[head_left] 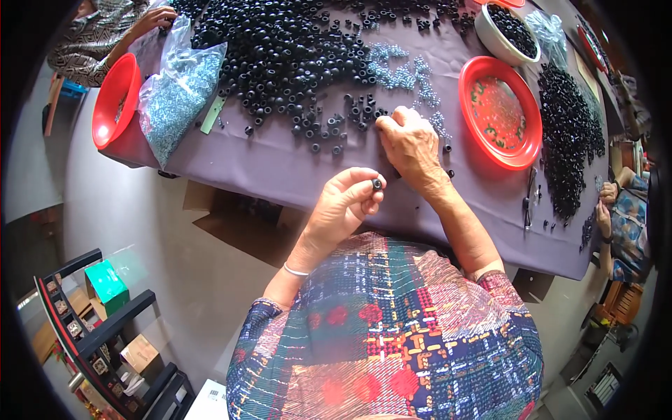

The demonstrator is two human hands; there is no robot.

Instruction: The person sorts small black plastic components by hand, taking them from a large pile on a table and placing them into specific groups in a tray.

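My left hand (pixel 341 203) is raised just in front of the table edge. Between thumb and fingertips it pinches a small black round cap (pixel 377 185) with a hole or paler centre. My right hand (pixel 413 145) rests over the tabletop with its fingers curled under, beside loose black caps (pixel 336 126). Whatever those fingers hold, if anything, is hidden beneath them. A large heap of the same black caps (pixel 273 63) spreads beyond my hands. Small clear bluish pieces (pixel 399 73) lie scattered just past my right hand.
A red tray (pixel 467 129) sits to the right, near a white bowl of black parts (pixel 483 31) and another black heap (pixel 567 140). Leftward are a bag of clear pieces (pixel 171 98) and a red bowl (pixel 99 119). Other people's hands (pixel 154 19) work at the table's far left and right.
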